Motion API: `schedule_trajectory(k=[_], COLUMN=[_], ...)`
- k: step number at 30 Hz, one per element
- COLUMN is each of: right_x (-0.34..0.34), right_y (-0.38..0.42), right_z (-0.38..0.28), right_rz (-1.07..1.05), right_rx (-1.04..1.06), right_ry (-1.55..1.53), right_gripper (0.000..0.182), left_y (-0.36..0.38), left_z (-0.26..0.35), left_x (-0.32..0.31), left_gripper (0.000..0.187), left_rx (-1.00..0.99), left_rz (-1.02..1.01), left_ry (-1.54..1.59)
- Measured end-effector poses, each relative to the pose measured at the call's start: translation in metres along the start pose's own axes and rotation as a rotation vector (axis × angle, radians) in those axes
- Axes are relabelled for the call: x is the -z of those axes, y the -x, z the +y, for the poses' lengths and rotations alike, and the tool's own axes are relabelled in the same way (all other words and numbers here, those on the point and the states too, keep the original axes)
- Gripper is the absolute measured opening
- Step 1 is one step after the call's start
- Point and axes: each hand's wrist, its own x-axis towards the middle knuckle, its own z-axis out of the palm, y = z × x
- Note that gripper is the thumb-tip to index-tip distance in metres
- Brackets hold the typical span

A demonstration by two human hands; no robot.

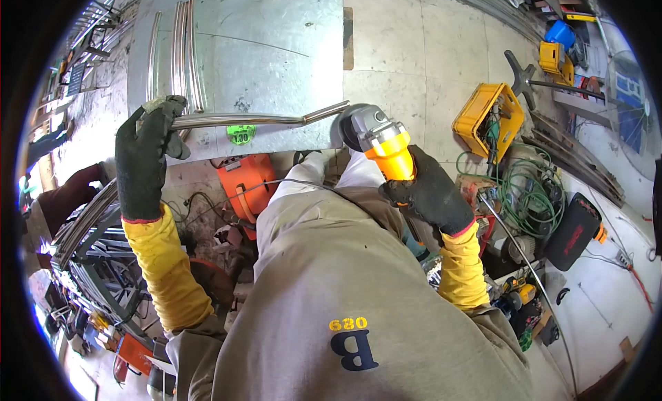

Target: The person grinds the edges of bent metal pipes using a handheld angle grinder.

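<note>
My left hand (143, 163), in a dark work glove, is wrapped round one end of some thin shiny metal tubes (241, 119). They reach sideways over the near edge of a metal sheet (269, 73), and a short angled piece at their far end comes close to the grinder's disc. My right hand (433, 194), gloved too, grips the yellow body of an angle grinder (386, 147). Its head points up and left, with the dark disc (349, 127) on the left side. A green round sticker (241, 134) shows on the sheet under the tubes.
More tubes (181, 56) lie on the sheet at the far left. An orange machine (245, 184) stands below the table edge. To the right are a yellow crate (483, 118), a coiled green hose (527, 194) and a black case (572, 232). A metal rack (96, 249) stands left.
</note>
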Motion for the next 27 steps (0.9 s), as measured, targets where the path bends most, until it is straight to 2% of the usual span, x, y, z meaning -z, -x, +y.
schedule_trajectory(k=[5,8,10,14,16,20,22,27], right_x=[-0.001,0.000,0.001,0.001,0.001,0.000,-0.001,0.004], right_y=[0.001,-0.003,-0.005,-0.005,-0.005,-0.001,-0.001,-0.007], right_z=[0.007,0.004,-0.012,-0.014,-0.002,0.007,0.008,0.001], right_rz=[0.057,0.052,0.022,-0.004,-0.012,0.003,0.038,0.012], right_rx=[0.072,0.073,-0.008,-0.037,0.047,0.072,0.060,0.033], right_ry=[0.082,0.045,0.063,0.075,0.111,0.078,0.068,0.066], right_gripper=[0.062,0.062,0.063,0.064,0.064,0.065,0.067,0.069], left_y=[0.000,0.000,-0.001,-0.002,-0.004,-0.012,-0.012,-0.019], left_z=[0.008,0.014,0.010,0.011,0.016,0.012,0.023,0.014], left_x=[-0.006,-0.006,-0.006,-0.010,-0.012,-0.009,-0.014,-0.008], left_gripper=[0.038,0.039,0.040,0.040,0.039,0.038,0.038,0.041], left_rx=[-0.033,0.021,0.011,-0.023,0.005,0.007,0.151,0.189], left_rz=[0.035,0.003,0.010,0.042,0.055,-0.008,0.033,-0.025], left_ry=[-0.038,-0.012,-0.012,-0.011,0.004,0.033,0.143,0.165])
